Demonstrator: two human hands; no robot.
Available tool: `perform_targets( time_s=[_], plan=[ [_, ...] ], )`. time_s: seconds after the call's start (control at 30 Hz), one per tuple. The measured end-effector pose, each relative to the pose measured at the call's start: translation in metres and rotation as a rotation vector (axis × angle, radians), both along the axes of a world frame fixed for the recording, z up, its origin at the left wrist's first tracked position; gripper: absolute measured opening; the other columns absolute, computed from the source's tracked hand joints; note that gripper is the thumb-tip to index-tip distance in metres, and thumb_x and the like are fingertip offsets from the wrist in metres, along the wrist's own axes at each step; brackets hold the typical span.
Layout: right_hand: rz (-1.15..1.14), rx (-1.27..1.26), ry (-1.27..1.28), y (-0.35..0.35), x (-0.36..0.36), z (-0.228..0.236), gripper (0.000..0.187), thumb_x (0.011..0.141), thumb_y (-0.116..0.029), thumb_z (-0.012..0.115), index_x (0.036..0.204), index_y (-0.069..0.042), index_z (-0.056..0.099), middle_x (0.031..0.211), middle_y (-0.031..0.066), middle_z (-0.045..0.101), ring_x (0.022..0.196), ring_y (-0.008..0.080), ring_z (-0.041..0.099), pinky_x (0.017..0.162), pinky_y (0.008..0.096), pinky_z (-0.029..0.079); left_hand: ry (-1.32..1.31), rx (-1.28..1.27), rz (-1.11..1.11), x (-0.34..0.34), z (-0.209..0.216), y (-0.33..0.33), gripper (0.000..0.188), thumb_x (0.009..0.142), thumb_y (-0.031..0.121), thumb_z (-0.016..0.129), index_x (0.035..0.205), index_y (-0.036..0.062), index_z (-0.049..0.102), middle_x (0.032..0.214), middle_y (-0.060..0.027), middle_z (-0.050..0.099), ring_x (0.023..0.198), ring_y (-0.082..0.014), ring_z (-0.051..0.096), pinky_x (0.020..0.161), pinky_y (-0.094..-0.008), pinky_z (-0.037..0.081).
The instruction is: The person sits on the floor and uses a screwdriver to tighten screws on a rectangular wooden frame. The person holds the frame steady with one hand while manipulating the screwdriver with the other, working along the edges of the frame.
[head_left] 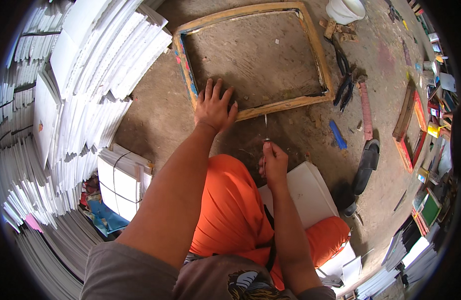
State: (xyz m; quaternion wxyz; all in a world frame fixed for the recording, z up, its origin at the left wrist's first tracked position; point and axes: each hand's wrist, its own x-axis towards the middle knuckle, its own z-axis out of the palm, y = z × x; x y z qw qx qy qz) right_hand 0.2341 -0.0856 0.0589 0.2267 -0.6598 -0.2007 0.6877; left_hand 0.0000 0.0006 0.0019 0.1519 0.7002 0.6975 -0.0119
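A wooden frame [270, 106] lies on the floor in front of me, its bars worn and stained with paint. My left hand [214, 106] rests on its near left corner, fingers stretched out over the wood and the inner edge. In my right hand [274, 162] is a screwdriver [266, 129], its thin metal shaft pointing away from me. The tip is at the underside of the frame's near bar; whether it touches the wood I cannot tell. Most of the handle is hidden inside my closed fingers.
Tall stacks of white paper [98, 55] stand at left, with a tied bundle [121, 180] below. Right of the frame lie pliers [344, 87], a hammer with a wrapped handle [365, 110], a blue strip [337, 134] and a black sandal [366, 167]. A white bucket [344, 11] stands far right.
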Motion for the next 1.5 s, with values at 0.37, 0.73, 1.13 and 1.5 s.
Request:
perform_targets(
  time_s=[0.37,0.73,1.13,1.5],
  plan=[
    [0.465,0.368,-0.588,0.008,-0.006,0.01,0.031,0.106,-0.03,0.059,0.122,-0.006,0.069,0.099,0.0265,0.074,0.098,0.0498,0.07,0.079,0.0562,0.054,-0.018,0.077,0.01,0.0,-0.004,-0.002,0.056,0.101,0.046,0.055,0.152,0.0239,0.055,0.165,-0.0161,0.04,0.158,-0.0412,0.028,0.126,-0.0571,0.026],
    [0.56,0.289,-0.725,0.01,-0.012,0.021,0.036,0.106,-0.035,0.058,0.128,-0.008,0.068,0.103,0.0269,0.075,0.101,0.051,0.071,0.084,0.0587,0.055,-0.028,0.039,0.01,-0.001,0.0,-0.001,0.057,0.102,0.049,0.051,0.152,0.0216,0.054,0.168,-0.0163,0.036,0.16,-0.0408,0.025,0.127,-0.0566,0.026],
    [0.643,0.073,-0.717,0.034,-0.038,0.048,0.036,0.106,-0.033,0.054,0.122,-0.002,0.065,0.103,0.0281,0.075,0.102,0.0503,0.072,0.088,0.059,0.056,0.034,0.05,-0.048,-0.001,-0.001,-0.002,0.058,0.1,0.042,0.049,0.154,0.0192,0.051,0.166,-0.0199,0.037,0.158,-0.0456,0.026,0.123,-0.0611,0.028],
    [0.426,0.244,-0.631,0.0,-0.029,-0.01,0.037,0.104,-0.034,0.062,0.117,0.0,0.068,0.085,0.0229,0.072,0.08,0.0409,0.072,0.073,0.0513,0.055,0.027,0.069,-0.044,0.001,-0.004,0.0,0.056,0.103,0.044,0.049,0.153,0.0197,0.053,0.166,-0.0193,0.037,0.157,-0.044,0.027,0.122,-0.0619,0.03]
  ],
)
